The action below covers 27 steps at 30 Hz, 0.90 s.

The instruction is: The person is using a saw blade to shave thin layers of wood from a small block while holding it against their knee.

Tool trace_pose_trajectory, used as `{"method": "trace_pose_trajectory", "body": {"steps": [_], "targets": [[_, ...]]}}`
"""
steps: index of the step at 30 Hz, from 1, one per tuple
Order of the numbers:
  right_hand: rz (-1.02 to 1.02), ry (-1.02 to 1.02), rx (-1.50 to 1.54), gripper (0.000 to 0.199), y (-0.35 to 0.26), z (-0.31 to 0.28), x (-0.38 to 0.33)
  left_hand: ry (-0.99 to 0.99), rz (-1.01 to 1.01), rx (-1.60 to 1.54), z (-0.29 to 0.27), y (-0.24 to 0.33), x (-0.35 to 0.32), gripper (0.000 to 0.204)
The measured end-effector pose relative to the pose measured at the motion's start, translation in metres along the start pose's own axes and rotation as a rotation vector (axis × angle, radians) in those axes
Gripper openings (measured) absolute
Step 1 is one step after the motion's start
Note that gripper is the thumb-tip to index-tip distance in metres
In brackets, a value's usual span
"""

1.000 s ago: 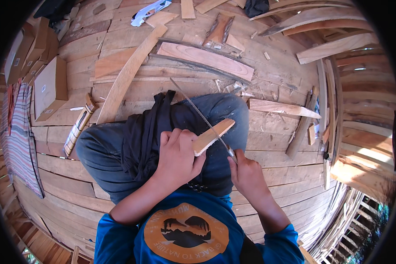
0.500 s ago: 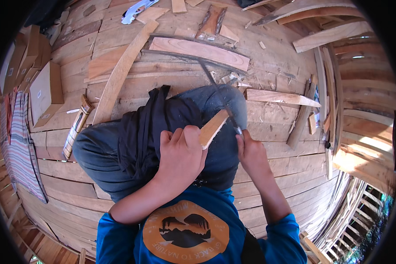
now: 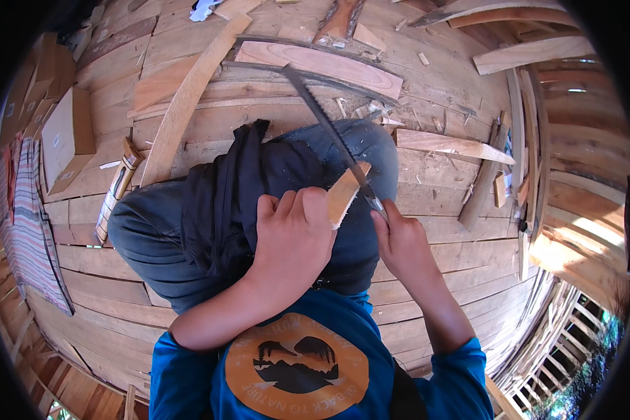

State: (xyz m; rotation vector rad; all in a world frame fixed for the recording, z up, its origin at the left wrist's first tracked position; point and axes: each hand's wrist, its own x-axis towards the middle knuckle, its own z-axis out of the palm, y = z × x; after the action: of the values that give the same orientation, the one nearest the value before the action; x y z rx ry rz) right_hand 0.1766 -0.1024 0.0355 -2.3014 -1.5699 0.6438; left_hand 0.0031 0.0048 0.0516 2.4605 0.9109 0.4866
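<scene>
On my lap, over the dark cloth (image 3: 224, 189) spread across my jeans, I have a short pale piece of wood (image 3: 344, 194) pinned down with my left hand (image 3: 290, 241) — fingers curled tight around its near end, so only the far tip shows beyond my knuckles. My right hand (image 3: 399, 241) is clenched on the handle of a long thin blade (image 3: 325, 122), which runs up and away from me and crosses the wood right at its exposed tip. By my reckoning I am midway through working that tip — shaving or sawing it, I cannot tell which, since I cannot make out teeth on the edge. The next stroke, I judge, calls for a steady left grip and knuckles kept clear of the blade, which passes just beside them. Most of the wood is hidden under my left palm, and the handle is swallowed by my right fist. Where blade meets wood is too small to read for a cut line. Around me lie the plank floor (image 3: 434, 294), loose boards and chips; a striped mat (image 3: 24, 231) at my left is cut off by the rim.
</scene>
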Motion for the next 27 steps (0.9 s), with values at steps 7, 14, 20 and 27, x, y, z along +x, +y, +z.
{"method": "trace_pose_trajectory", "body": {"steps": [7, 14, 20, 27], "targets": [[-0.011, 0.015, 0.070, 0.020, -0.015, -0.004, 0.000, 0.003, -0.003, 0.009, -0.005, 0.000, -0.001, 0.043], [-0.073, 0.020, -0.026, 0.020, -0.018, 0.007, 0.014, -0.006, -0.098, -0.051, -0.001, -0.027, -0.002, 0.034], [-0.020, -0.031, -0.088, 0.022, -0.025, -0.001, -0.002, 0.010, -0.088, -0.066, 0.004, -0.022, -0.010, 0.034], [0.030, -0.040, -0.024, 0.024, -0.022, -0.011, -0.006, 0.017, -0.025, -0.038, 0.001, -0.008, -0.001, 0.041]]}}
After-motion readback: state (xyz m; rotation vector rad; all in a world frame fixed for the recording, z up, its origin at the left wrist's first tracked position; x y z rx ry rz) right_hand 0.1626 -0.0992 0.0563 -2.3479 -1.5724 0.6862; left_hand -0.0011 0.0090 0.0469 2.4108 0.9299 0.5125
